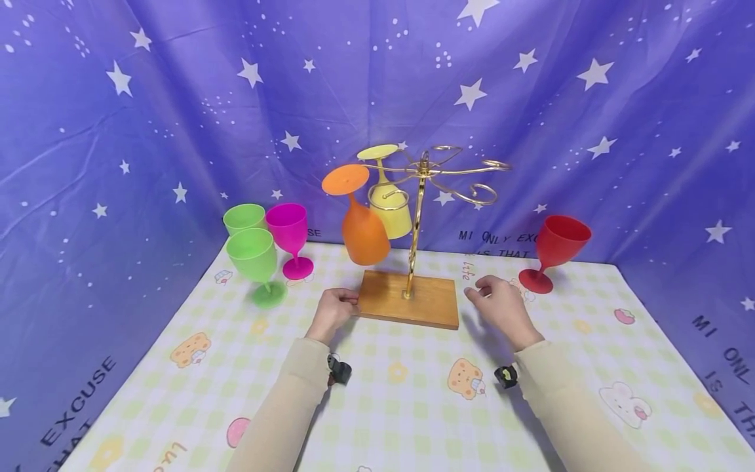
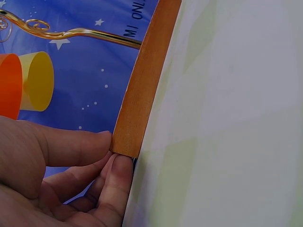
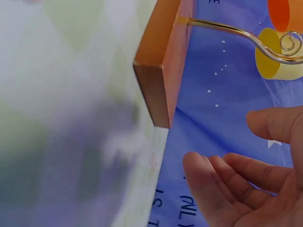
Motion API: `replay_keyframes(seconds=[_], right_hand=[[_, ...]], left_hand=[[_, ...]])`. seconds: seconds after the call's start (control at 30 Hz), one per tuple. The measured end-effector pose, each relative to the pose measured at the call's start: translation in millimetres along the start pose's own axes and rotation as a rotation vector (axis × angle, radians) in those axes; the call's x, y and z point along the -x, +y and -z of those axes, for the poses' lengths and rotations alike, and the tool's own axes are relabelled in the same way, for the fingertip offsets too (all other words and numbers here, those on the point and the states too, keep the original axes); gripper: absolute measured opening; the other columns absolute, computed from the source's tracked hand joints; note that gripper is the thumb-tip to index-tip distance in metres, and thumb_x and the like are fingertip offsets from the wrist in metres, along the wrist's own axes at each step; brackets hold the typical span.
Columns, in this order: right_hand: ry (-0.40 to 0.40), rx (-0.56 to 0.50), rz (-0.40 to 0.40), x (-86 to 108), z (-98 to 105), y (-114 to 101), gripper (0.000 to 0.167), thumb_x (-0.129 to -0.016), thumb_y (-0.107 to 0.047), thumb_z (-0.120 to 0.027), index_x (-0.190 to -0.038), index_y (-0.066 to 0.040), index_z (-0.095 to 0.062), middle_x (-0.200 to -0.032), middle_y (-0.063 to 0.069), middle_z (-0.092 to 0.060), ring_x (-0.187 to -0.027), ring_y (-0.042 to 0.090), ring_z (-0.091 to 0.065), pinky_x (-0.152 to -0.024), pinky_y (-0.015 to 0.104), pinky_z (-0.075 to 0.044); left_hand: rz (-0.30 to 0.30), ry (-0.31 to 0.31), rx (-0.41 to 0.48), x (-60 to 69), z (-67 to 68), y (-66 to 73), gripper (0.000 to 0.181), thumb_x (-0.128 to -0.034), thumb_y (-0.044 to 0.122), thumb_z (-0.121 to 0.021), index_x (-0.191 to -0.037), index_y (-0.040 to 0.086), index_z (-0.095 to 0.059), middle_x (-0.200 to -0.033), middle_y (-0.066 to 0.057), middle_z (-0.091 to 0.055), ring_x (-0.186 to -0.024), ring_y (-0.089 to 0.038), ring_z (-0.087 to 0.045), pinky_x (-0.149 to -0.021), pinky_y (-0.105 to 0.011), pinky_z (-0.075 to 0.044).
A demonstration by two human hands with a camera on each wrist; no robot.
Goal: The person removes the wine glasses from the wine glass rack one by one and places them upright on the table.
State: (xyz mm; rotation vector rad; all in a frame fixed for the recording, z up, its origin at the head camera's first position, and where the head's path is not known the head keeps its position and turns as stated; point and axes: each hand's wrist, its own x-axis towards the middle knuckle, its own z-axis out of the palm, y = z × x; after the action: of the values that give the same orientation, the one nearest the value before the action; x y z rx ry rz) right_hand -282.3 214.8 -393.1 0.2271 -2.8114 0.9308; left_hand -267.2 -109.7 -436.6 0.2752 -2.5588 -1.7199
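Left hand (image 1: 333, 310) pinches the wooden base (image 1: 435, 301), right hand (image 1: 503, 304) loose-fingered beside it, red cup (image 1: 560, 240) beyond, orange cup (image 1: 364, 235) partly hiding the yellow cup (image 1: 401, 221)!

Counter (image 1: 366, 419) w/ grn/wht checked cloth (image 1: 436, 426). From ctr: gold rack (image 1: 415, 223) on wood base (image 1: 435, 300), 12 o'clock; 2 grn goblets (image 1: 253, 255) + magenta goblet (image 1: 287, 226), approx 10; red goblet (image 1: 560, 241), approx 2.
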Motion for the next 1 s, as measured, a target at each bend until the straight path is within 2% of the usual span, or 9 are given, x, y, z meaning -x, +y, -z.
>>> replay_keyframes(seconds=[0.17,0.33,0.53,0.73,1.0], right_hand=[[-0.031,-0.077,-0.066,3.3,-7,3,0.040,-0.091,-0.030,-0.062,-0.110,0.005,-0.062,-0.095,0.019,-0.066,-0.081,0.028,-0.064,-0.079,0.043,-0.047],[-0.101,-0.179,-0.144,3.8,-12,1,0.042,-0.091,-0.030,-0.063,-0.111,0.007,-0.059,-0.090,0.016,-0.066,-0.068,0.023,-0.067,-0.068,0.033,-0.051],[-0.151,-0.195,-0.207,3.1,-21,-4,0.038,-0.090,-0.029,-0.062,-0.109,0.004,-0.060,-0.090,0.015,-0.066,-0.071,0.022,-0.066,-0.065,0.030,-0.049],[-0.199,-0.236,-0.271,2.3,-30,-6,0.036,-0.091,-0.027,-0.061,-0.109,0.004,-0.059,-0.095,0.016,-0.063,-0.073,0.021,-0.062,-0.063,0.032,-0.053],[-0.206,-0.244,-0.309,2.4,-36,-7,0.036,-0.089,-0.024,-0.064,-0.109,0.005,-0.059,-0.094,0.016,-0.063,-0.071,0.018,-0.062,-0.061,0.029,-0.051]], left_hand=[[0.002,0.002,-0.001,-0.2,-0.8,-0.3,0.025,-0.0728,-0.007,-0.069,-0.097,-0.003,-0.072,-0.086,-0.010,-0.070,-0.081,-0.019,-0.063,-0.071,-0.027,-0.051],[0.000,0.001,0.000,-1.0,-0.7,-0.6,0.025,-0.0724,-0.007,-0.069,-0.097,-0.003,-0.072,-0.086,-0.010,-0.070,-0.079,-0.018,-0.063,-0.070,-0.026,-0.052],[-0.007,0.001,-0.009,-0.7,-0.1,-0.7,0.024,-0.0728,-0.007,-0.069,-0.097,-0.003,-0.072,-0.087,-0.010,-0.070,-0.082,-0.019,-0.063,-0.072,-0.029,-0.052],[0.002,-0.001,-0.006,-0.6,0.3,-1.2,0.024,-0.0734,-0.007,-0.068,-0.097,-0.003,-0.072,-0.087,-0.010,-0.070,-0.082,-0.020,-0.063,-0.072,-0.028,-0.052],[-0.001,-0.006,0.008,-0.7,-1.2,-0.8,0.024,-0.0733,-0.008,-0.068,-0.097,-0.004,-0.071,-0.087,-0.011,-0.070,-0.081,-0.020,-0.063,-0.070,-0.028,-0.052]])
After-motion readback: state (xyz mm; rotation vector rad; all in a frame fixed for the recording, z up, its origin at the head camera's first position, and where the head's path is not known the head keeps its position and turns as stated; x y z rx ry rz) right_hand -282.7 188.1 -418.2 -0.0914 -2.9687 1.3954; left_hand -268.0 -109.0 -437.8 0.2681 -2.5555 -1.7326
